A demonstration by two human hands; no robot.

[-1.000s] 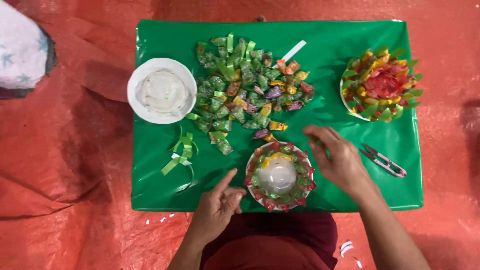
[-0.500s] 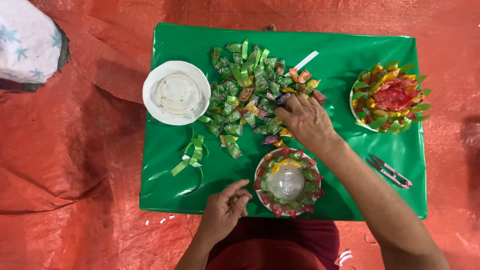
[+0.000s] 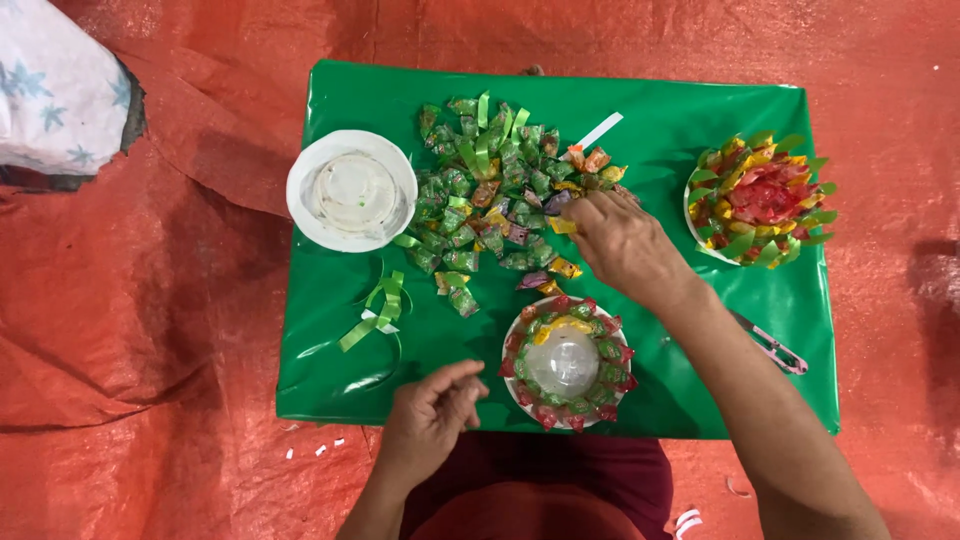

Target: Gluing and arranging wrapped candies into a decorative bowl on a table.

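Note:
My right hand (image 3: 622, 243) reaches into a heap of wrapped candies (image 3: 490, 190) on a green board (image 3: 680, 120), its fingertips pinched on a yellow candy (image 3: 563, 226). My left hand (image 3: 430, 412) rests at the board's near edge with fingers loosely curled, holding nothing that I can see. Between my hands stands a white plate ringed with red and green candies around a clear dome (image 3: 565, 362).
An upturned white plate with a cup (image 3: 351, 190) sits at the board's left. A finished candy flower plate (image 3: 760, 198) is at the right. Small snips (image 3: 770, 345) lie near my right forearm. Green ribbon loops (image 3: 378, 310) lie front left. Orange tarp surrounds the board.
My right hand moved from beside the ringed plate up into the candy heap and closed on a yellow candy. My left hand stayed near the front edge.

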